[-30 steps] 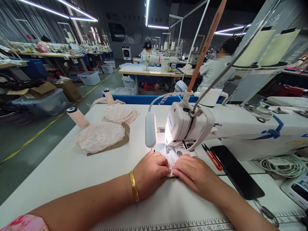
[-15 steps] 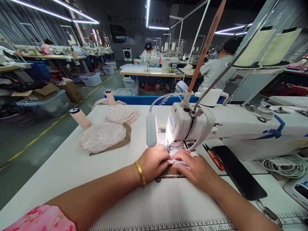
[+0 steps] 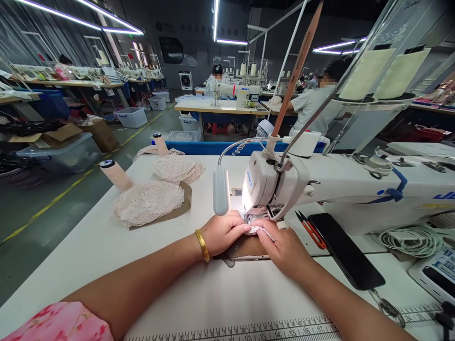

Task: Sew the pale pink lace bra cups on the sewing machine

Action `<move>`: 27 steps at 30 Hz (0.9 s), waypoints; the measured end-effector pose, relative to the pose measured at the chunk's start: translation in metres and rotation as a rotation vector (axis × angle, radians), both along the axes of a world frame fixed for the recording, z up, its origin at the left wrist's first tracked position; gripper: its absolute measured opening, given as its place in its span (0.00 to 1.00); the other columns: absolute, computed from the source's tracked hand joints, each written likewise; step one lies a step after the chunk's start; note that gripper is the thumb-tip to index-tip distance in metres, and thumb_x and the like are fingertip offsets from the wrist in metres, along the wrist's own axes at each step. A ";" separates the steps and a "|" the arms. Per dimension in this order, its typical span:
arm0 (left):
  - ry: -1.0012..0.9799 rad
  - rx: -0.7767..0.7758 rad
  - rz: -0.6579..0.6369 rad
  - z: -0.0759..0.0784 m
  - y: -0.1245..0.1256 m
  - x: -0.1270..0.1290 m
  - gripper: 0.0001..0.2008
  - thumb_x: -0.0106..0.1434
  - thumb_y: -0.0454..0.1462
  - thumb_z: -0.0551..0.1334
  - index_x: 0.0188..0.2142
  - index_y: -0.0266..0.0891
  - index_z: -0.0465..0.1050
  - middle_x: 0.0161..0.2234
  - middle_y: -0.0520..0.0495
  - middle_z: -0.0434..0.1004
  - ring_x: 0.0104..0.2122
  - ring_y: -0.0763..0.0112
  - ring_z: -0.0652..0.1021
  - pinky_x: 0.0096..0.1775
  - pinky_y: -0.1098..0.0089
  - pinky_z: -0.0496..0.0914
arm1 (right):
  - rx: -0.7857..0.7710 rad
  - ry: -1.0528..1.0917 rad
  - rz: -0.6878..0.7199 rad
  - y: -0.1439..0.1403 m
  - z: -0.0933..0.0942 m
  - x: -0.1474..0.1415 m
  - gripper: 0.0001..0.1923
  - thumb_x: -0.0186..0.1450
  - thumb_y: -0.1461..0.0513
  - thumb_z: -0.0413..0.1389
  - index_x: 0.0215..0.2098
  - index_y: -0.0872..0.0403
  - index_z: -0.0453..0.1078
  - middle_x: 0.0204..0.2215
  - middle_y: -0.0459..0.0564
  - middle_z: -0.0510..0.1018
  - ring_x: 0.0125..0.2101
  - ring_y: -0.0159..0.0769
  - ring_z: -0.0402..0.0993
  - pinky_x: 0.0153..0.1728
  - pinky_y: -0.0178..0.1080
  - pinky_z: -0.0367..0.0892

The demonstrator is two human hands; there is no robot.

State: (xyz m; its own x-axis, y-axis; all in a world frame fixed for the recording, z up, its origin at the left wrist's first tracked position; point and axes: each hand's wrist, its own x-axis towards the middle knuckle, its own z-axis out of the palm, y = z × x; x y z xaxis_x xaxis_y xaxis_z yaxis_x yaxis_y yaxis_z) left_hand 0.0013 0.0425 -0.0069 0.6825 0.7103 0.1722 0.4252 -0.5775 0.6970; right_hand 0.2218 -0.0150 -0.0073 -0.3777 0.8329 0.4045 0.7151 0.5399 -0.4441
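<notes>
The left hand [image 3: 223,233] lies knuckles-up on the white counter [image 3: 92,246], its fingers curled down and pinching the near edge of a small piece of white lace fabric [image 3: 253,226]. The right hand [image 3: 284,246] presses flat beside it, fingertips [image 3: 262,227] pinning the same lace from the 3 o'clock side; the two hands touch over the fabric. The lace runs from between the hands toward 12 o'clock, under the head of the white sewing machine [image 3: 277,182]; the needle itself is hidden by the head. A gold bangle [image 3: 202,245] sits on the left wrist.

At 12 o'clock from the left hand hangs a gooseneck lamp [image 3: 221,190]. At 3 o'clock of the right hand lie red-handled thread snips [image 3: 312,231] and, just past them, a black phone [image 3: 346,256]. At 10 o'clock, well apart, two heaps of pale lace pieces [image 3: 148,202] rest on brown card, each with a thread cone [image 3: 115,174] beside it. A printed ruler strip [image 3: 249,329] runs along the counter's near edge. A coil of white cable [image 3: 408,239] lies at far 3 o'clock. Other people sit at machines in the background.
</notes>
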 end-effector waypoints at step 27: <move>0.088 0.667 -0.110 -0.005 -0.024 -0.008 0.09 0.71 0.31 0.59 0.40 0.38 0.80 0.39 0.45 0.83 0.40 0.62 0.79 0.46 0.59 0.68 | 0.034 -0.189 0.193 -0.009 -0.001 0.007 0.17 0.71 0.73 0.48 0.47 0.51 0.74 0.38 0.51 0.77 0.39 0.43 0.71 0.40 0.45 0.67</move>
State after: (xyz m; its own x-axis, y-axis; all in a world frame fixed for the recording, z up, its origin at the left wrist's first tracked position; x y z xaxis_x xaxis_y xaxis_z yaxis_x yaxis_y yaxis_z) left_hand -0.0067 0.0182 -0.0119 0.7763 0.3968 0.4898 0.3782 -0.9148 0.1418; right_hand 0.2286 -0.0241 -0.0087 -0.5996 0.7254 0.3379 0.6662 0.6864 -0.2915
